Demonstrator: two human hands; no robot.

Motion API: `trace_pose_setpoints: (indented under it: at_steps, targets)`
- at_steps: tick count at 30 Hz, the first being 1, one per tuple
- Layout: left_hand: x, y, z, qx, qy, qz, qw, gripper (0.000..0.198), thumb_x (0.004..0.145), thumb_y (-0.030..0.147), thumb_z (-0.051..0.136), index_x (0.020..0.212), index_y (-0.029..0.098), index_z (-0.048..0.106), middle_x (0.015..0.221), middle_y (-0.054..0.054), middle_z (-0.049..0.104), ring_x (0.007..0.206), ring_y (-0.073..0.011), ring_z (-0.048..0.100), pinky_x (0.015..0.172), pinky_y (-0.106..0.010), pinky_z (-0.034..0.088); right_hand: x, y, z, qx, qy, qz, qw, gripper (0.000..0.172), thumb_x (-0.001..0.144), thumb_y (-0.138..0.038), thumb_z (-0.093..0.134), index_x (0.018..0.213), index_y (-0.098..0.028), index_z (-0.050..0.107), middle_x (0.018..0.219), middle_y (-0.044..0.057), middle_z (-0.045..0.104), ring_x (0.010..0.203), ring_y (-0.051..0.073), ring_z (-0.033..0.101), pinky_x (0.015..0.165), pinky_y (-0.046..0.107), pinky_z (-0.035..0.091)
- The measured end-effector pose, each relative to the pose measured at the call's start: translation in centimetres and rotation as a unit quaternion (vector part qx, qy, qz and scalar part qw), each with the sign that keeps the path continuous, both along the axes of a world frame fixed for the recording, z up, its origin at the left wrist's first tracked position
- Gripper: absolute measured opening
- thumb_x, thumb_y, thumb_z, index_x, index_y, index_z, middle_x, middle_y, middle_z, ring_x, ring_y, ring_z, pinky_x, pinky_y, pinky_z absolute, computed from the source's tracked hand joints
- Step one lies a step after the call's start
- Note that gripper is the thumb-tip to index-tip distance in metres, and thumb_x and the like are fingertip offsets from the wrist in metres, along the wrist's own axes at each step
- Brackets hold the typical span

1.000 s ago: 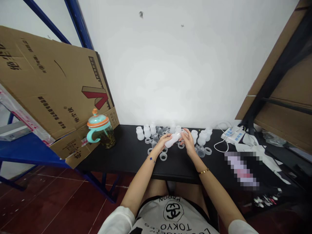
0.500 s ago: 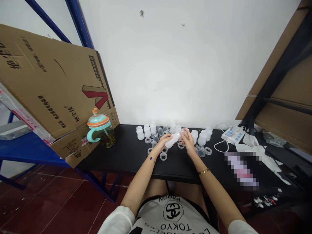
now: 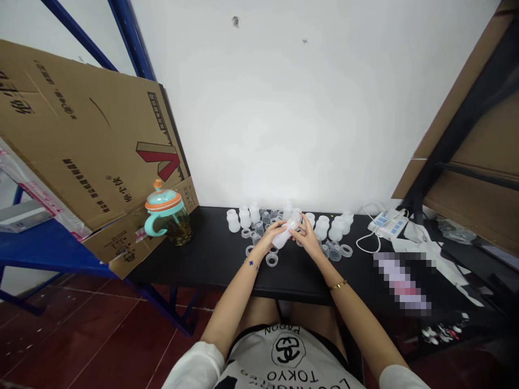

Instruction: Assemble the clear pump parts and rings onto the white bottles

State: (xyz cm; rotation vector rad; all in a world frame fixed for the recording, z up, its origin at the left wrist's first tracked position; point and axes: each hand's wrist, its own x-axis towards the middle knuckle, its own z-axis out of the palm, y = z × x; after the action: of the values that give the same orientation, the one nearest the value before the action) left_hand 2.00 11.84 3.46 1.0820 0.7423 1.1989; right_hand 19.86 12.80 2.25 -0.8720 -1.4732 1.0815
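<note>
My left hand [image 3: 269,239] is wrapped round the lower body of a white baby bottle [image 3: 280,239], which is tilted with its top end up and to the right. At that upper end my right hand [image 3: 307,238] closes its fingers on the bottle's clear top, whose exact shape is partly hidden. Below my left hand lies a clear ring [image 3: 272,260] on the black table [image 3: 219,259]. More clear rings and dome-shaped caps [image 3: 334,252] lie around both hands.
Several white bottles [image 3: 245,218] stand along the wall at the back of the table. A teal-lidded jug [image 3: 168,216] stands at the left beside a large cardboard box [image 3: 101,140]. To the right lie a white device with cables [image 3: 388,224] and crumpled white sheets [image 3: 438,259].
My right hand has shifted slightly left and its fingers have changed position on the bottle's top end. The bottle is tipped more steeply. My left hand has barely moved.
</note>
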Motion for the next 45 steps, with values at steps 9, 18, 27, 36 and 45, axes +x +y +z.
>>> trace_pose_setpoints:
  at_steps: [9, 18, 27, 36, 45]
  targets:
    - [0.0, 0.3, -0.5, 0.01, 0.006, 0.004, 1.0, 0.073, 0.065, 0.033, 0.086, 0.132, 0.014, 0.062, 0.104, -0.011, 0.072, 0.077, -0.0187, 0.066, 0.07, -0.03, 0.048, 0.1, -0.2, 0.0, 0.012, -0.042, 0.038, 0.998, 0.121, 0.068, -0.039, 0.085, 0.159, -0.036, 0.006, 0.126, 0.012, 0.065, 0.061, 0.014, 0.066, 0.045, 0.023, 0.05]
    - [0.0, 0.7, -0.9, 0.018, 0.007, 0.004, 1.0, 0.07, 0.067, 0.032, 0.085, 0.131, 0.014, 0.063, 0.11, -0.012, 0.071, 0.078, -0.0185, 0.066, 0.07, -0.029, 0.048, -0.1, -0.3, 0.3, 0.009, -0.019, 0.033, 0.999, 0.122, 0.064, -0.042, 0.087, 0.158, -0.034, 0.01, 0.113, 0.01, 0.069, 0.057, 0.013, 0.065, 0.045, 0.022, 0.048]
    - [-0.1, 0.6, -0.8, 0.035, 0.018, 0.002, 0.999, 0.063, 0.067, 0.034, 0.084, 0.125, 0.017, 0.068, 0.119, -0.013, 0.069, 0.088, -0.0224, 0.067, 0.072, -0.029, 0.049, -0.1, -0.6, 0.7, -0.011, -0.003, 0.035, 0.999, 0.12, 0.061, -0.039, 0.087, 0.157, -0.031, 0.015, 0.11, 0.009, 0.07, 0.055, 0.013, 0.064, 0.046, 0.023, 0.047]
    - [0.0, 0.7, -0.9, 0.039, 0.027, -0.001, 0.999, 0.065, 0.068, 0.038, 0.083, 0.126, 0.014, 0.065, 0.103, -0.011, 0.072, 0.078, -0.0197, 0.066, 0.071, -0.029, 0.048, -0.1, -0.7, 0.9, -0.011, 0.011, 0.036, 0.999, 0.122, 0.059, -0.039, 0.088, 0.157, -0.031, 0.015, 0.108, 0.009, 0.071, 0.054, 0.013, 0.064, 0.046, 0.023, 0.046]
    - [0.1, 0.0, -0.4, 0.034, 0.026, -0.033, 0.999, 0.078, 0.074, 0.034, 0.081, 0.144, 0.022, 0.05, 0.113, -0.012, 0.07, 0.075, -0.0194, 0.068, 0.069, -0.031, 0.053, 0.1, -0.6, 0.7, -0.002, 0.012, 0.064, 0.998, 0.117, 0.065, -0.039, 0.085, 0.157, -0.037, 0.012, 0.112, 0.007, 0.067, 0.058, 0.013, 0.065, 0.043, 0.02, 0.046]
